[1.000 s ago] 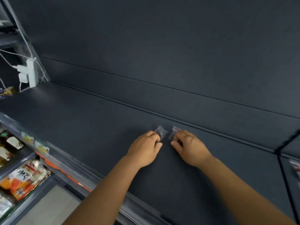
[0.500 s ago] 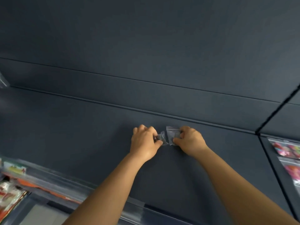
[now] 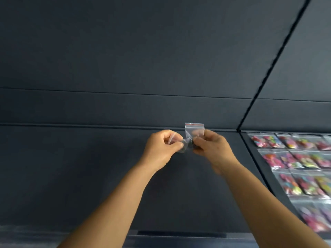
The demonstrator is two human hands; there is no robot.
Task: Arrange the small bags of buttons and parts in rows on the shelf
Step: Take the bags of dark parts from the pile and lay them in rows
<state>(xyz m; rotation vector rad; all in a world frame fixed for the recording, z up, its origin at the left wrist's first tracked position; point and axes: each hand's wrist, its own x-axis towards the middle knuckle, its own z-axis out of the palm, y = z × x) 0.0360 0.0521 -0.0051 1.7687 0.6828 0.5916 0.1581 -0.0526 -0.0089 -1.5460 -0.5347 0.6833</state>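
head view is showing the big dark shelf (image 3: 89, 176) taking up nearly everything, with its back panel rising behind it. off to the right of the shelf, past a dark divider seam, the neighbouring section is already holding rows of colourful bags (image 3: 295, 158) lying flat side by side, so that part is looking done.

above the shelf's middle, near its back edge, both hands are meeting. the left hand (image 3: 161, 149) is pinching a crumpled little clear bag (image 3: 182, 145) between thumb and curled fingers. the right hand (image 3: 213, 147) is pinching another clear bag with a red zip strip (image 3: 194, 130), which is standing upright above its fingertips. the two bags are touching or overlapping between the hands, can't tell which. whatever's inside looks dark and tiny, too small to make out.

my guess is the person is sorting out two bags in the air before laying them down. the next move is probably calling for separating them cleanly, then setting each one flat on the shelf, lined up square with the back edge to start a row.
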